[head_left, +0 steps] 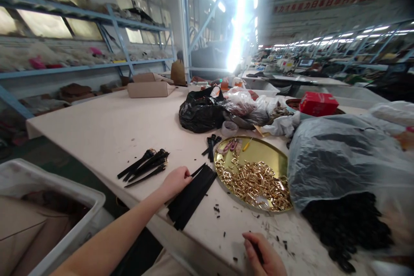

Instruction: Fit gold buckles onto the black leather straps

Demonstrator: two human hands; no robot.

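A stack of long, flat, matte-black strips (192,198) lies slantwise near the close edge of the pale cloth-covered table (97,123), probably laid there for easy reach. At the stack's ten o'clock side, the left hand (177,180) has thumb and fingertips drawn together against its edge; whether they grip a strip I cannot tell. The right hand (263,254), at four o'clock, has its thumb apart from its curled fingers, with nothing visible between.

Farther out at ten o'clock lie black straps with gold-coloured fittings (145,166), seemingly grouped to stay separate. At two o'clock, a round, gold-coloured tray (274,153) likely keeps its small gold metal buckles (258,181) from scattering; it crowds the stack's far end. A shiny black plastic bag (202,112) blocks twelve o'clock; a cloudy clear plastic bag (323,155) crowds the tray's three o'clock side.
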